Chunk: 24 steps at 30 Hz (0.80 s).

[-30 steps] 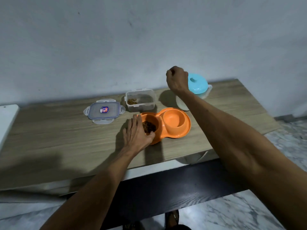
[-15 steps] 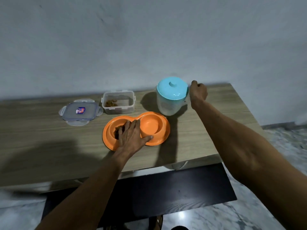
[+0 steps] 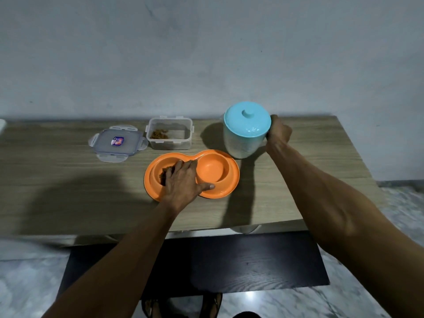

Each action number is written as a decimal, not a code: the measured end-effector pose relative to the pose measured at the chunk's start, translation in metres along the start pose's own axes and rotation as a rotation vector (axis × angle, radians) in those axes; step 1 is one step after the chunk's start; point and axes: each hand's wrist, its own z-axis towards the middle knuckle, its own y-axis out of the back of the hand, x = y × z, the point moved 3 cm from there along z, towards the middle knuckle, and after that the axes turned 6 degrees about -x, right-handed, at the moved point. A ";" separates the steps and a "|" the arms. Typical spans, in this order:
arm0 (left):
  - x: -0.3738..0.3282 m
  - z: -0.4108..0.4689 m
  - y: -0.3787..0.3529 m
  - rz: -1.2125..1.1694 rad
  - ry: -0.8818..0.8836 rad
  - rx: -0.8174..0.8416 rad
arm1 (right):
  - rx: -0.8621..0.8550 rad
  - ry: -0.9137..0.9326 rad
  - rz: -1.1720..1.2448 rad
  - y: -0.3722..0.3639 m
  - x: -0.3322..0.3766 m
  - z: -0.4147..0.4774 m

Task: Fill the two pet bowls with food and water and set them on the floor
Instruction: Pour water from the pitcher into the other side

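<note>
An orange double pet bowl [image 3: 220, 172] lies on the wooden table [image 3: 68, 180]. Its left cup holds brown food, mostly hidden under my left hand [image 3: 183, 182], which rests flat across the bowl with straight fingers and the thumb on the front rim. The right cup looks empty. Just behind it stands a pale jug with a light blue lid [image 3: 244, 129]. My right hand [image 3: 277, 133] grips the jug's handle on its right side; the handle itself is hidden by the fist.
A clear food container [image 3: 169, 134] with a little brown food stands behind the bowl, its lid [image 3: 117, 143] lying flat to the left. The wall rises right behind the table. A dark bench [image 3: 229, 267] and marble floor [image 3: 401, 214] lie below the front edge.
My right hand moved from above the jug round to its right side and closed on the handle. My left hand slid from the bowl's left edge onto its middle.
</note>
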 end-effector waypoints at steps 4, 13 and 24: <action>-0.001 0.000 0.001 -0.014 0.008 0.010 | 0.004 0.053 -0.044 0.003 0.010 -0.006; -0.002 -0.001 0.002 -0.046 0.023 0.032 | 0.044 0.276 -0.231 0.015 0.045 -0.028; 0.002 0.003 -0.002 -0.052 0.010 0.026 | 0.056 0.542 -0.434 0.007 0.067 -0.049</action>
